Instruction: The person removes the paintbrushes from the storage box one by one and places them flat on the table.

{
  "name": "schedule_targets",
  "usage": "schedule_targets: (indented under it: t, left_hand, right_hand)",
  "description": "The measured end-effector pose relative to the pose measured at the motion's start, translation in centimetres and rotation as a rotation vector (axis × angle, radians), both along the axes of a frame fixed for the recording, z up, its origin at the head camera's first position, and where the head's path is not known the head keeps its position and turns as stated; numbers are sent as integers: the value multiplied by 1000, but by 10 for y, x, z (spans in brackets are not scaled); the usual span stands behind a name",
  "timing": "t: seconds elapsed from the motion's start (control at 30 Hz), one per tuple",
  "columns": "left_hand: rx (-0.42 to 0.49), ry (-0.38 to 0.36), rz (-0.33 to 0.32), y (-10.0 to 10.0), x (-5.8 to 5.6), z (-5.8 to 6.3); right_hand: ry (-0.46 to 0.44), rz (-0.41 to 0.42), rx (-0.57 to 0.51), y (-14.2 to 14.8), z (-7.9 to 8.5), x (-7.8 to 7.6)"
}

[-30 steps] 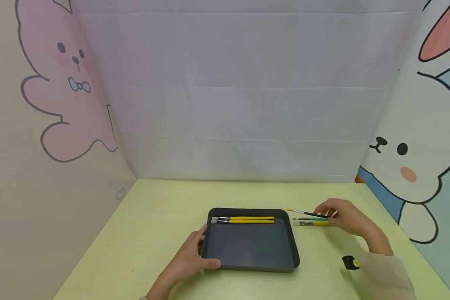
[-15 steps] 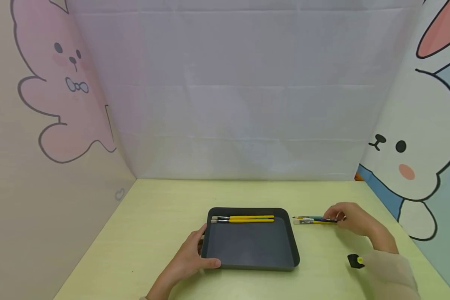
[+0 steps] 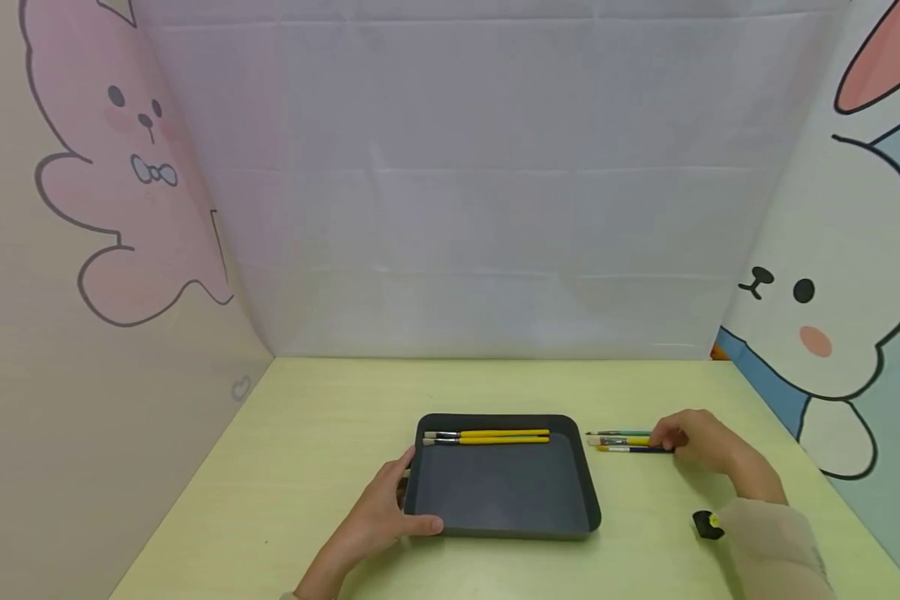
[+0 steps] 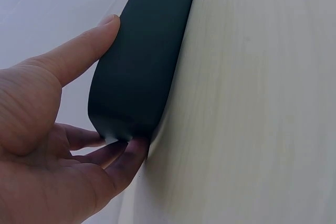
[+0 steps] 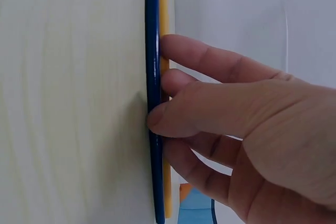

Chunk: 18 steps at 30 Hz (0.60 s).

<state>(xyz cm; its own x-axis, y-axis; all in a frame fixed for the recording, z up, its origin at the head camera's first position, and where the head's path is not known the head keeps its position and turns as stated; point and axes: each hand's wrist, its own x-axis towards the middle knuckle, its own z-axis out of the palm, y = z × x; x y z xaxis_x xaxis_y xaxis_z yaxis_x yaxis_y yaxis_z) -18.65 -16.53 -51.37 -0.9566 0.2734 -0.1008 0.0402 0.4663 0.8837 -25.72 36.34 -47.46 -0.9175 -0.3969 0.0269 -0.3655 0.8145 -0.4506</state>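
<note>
Dark grey rectangular tray with rounded corners and raised rim (image 3: 502, 492) sits mid-table on a pale yellow-green wooden tabletop (image 3: 330, 467), long edges running left to right. Inside, along its far edge, two slim yellow-handled paintbrushes (image 3: 504, 440), side by side, bristles left; the tray floor lies bare from these to the near rim. Left hand (image 3: 378, 512) at the tray's near-left corner: thumb on the near rim, other fingers bent at the left side and underneath, clamped on the tray. Right of the tray, across a narrow gap, three more brushes in a close row, bristles left: a thin green-handled brush (image 3: 630, 432) farthest, a flat yellow-handled brush with pale bristles (image 3: 637, 441) in the middle, a dark blue glossy-handled brush with orange-yellow bristles (image 3: 645, 449) nearest. Right hand (image 3: 693, 437) at their right ends: thumb pressed on the blue handle, fingers bent at the yellow handle's far side; cannot tell whether either brush is lifted. Open tabletop between the tray's far edge and the white creased backdrop (image 3: 450, 183); broad room left, ending at the bear-printed left panel (image 3: 157, 208); rabbit-printed right panel (image 3: 840, 350) well apart from the brushes.
</note>
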Motion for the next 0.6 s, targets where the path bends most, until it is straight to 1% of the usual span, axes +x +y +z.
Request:
schedule_targets:
  t: [0.07, 0.2, 0.4, 0.6]
  left_hand:
    - [4, -3, 0, 0, 0, 0]
    - [3, -4, 2, 0, 0, 1]
    - [7, 0, 3, 2, 2, 3]
    - [7, 6, 5, 3, 2, 4]
  right_hand:
    - [-6, -19, 6, -1, -2, -1]
    - [17, -31, 11, -1, -3, -2]
    - [63, -14, 20, -1, -2, -5]
    - [114, 13, 20, -8, 6, -4]
